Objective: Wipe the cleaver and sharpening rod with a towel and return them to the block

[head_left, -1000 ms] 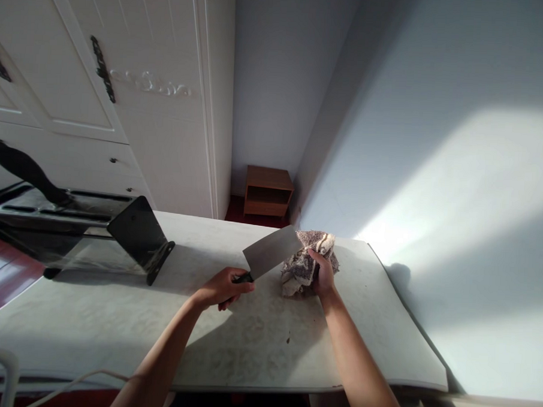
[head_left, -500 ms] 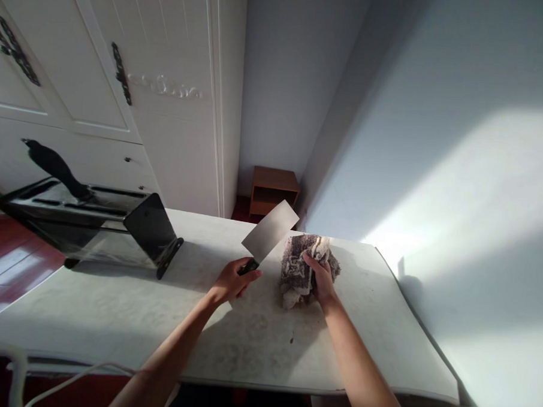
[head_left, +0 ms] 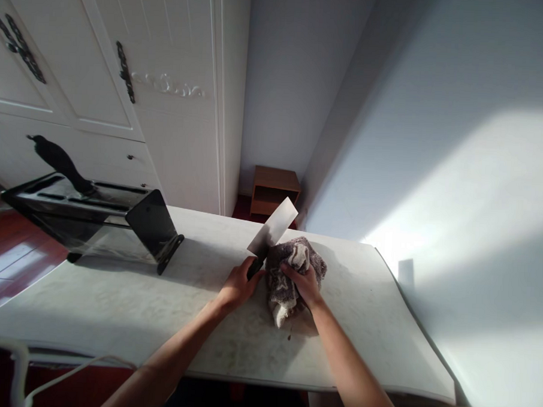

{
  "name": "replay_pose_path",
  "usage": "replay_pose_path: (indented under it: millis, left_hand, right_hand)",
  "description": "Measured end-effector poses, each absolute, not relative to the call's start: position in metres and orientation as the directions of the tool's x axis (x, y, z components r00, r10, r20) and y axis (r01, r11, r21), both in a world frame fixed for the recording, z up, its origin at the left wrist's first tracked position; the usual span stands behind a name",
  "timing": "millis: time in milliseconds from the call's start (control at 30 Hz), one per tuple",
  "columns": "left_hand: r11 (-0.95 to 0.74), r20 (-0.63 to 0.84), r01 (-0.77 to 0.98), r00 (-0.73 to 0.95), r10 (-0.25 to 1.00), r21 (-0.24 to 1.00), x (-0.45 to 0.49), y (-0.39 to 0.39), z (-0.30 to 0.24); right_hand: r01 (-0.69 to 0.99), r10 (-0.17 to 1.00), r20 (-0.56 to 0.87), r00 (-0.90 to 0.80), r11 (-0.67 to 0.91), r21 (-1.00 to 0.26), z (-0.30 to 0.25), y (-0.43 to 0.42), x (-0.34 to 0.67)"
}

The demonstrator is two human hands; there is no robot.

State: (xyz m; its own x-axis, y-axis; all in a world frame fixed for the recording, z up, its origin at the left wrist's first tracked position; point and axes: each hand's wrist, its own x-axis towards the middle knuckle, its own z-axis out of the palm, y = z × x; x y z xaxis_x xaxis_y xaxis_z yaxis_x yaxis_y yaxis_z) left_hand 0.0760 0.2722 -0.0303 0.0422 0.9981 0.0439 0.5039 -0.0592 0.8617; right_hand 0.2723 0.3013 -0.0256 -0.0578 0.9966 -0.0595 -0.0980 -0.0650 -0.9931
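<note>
Left hand curls round the cleaver, blade slanting away rightward; right hand clutches the bunched towel just right of the handle.

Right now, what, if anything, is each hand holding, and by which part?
Left hand: the cleaver, by its handle. Right hand: the bunched cloth, by the folds at its right side.
</note>
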Motion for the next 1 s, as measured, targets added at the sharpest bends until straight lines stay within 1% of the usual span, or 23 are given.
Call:
replay_pose_path:
  millis: [67,233,333,467,600,667,767,933,1000]
  left_hand:
    - [-0.086,0.065,0.517,0.059,0.996,0.852,0.0762,0.273,-0.0321]
    - [-0.096,0.036,0.554,0.119,0.992,0.827,0.0767,0.2729,-0.0325]
    - [-0.121,0.05,0.591,0.134,0.99,0.797,0.0773,0.2727,-0.0325]
    - [-0.162,0.08,0.611,0.16,0.984,0.774,0.0778,0.2729,-0.0345]
    - [-0.189,0.092,0.612,0.187,0.978,0.768,0.0781,0.2725,-0.0363]
    - [-0.198,0.098,0.62,0.192,0.977,0.76,0.0784,0.272,-0.0363]
    - [-0.187,0.091,0.63,0.183,0.979,0.754,0.0785,0.2715,-0.0349]
    - [-0.197,0.097,0.581,0.198,0.975,0.79,0.0765,0.2723,-0.033]
    - [-0.213,0.115,0.565,0.204,0.972,0.797,0.0755,0.2726,-0.0338]
  right_hand:
    - [-0.036,0.995,-0.043,-0.088,-0.047,-0.998,-0.0241,0.2982,0.2682]
    - [0.092,0.98,0.005,-0.201,0.024,-0.995,-0.024,0.2939,0.265]
    - [0.107,0.968,0.035,-0.248,0.063,-0.992,-0.0272,0.2936,0.2663]
    - [0.126,0.961,0.063,-0.27,0.1,-0.987,-0.0292,0.2924,0.2669]
    - [0.188,0.942,0.163,-0.294,0.224,-0.956,-0.0297,0.2922,0.267]
    - [0.227,0.938,0.191,-0.29,0.261,-0.939,-0.0303,0.2931,0.2674]
    - [0.263,0.942,0.184,-0.28,0.26,-0.929,-0.0307,0.295,0.2685]
    - [0.267,0.959,0.106,-0.263,0.177,-0.947,-0.0264,0.2958,0.2704]
    - [0.28,0.96,0.095,-0.263,0.17,-0.945,-0.0234,0.2942,0.2714]
